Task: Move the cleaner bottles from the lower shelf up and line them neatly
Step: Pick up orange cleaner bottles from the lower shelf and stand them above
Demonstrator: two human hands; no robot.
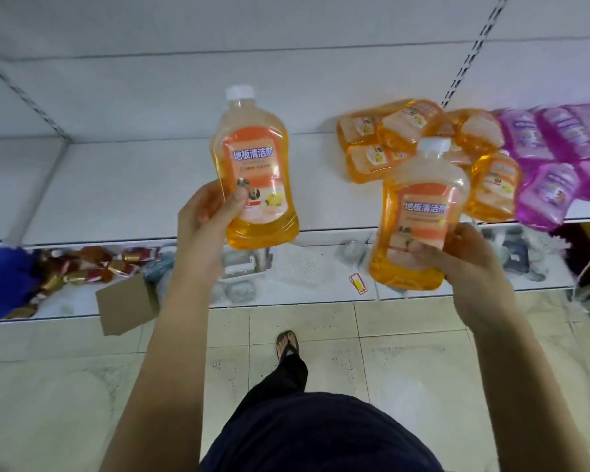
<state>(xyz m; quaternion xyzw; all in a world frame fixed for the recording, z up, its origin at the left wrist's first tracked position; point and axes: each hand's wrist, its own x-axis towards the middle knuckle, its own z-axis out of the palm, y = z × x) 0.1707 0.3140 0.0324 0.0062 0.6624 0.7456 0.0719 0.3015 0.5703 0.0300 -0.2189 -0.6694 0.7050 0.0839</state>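
My left hand (209,216) grips an orange cleaner bottle (258,168) with a white cap, held upright in front of the white upper shelf (123,195). My right hand (464,264) holds a second orange bottle (419,212) by its lower part, tilted slightly left, at the shelf's front edge. Behind it, several orange bottles (385,141) lie in a loose heap on the upper shelf. Purple bottles (552,165) lie jumbled to their right.
The lower shelf (286,294) holds a white perforated tray (300,267), wrapped items (92,267) at the left, a cardboard box (126,304) and dark packets at the right. A blue object (4,284) is at the far left. My foot (286,345) stands on the tiled floor.
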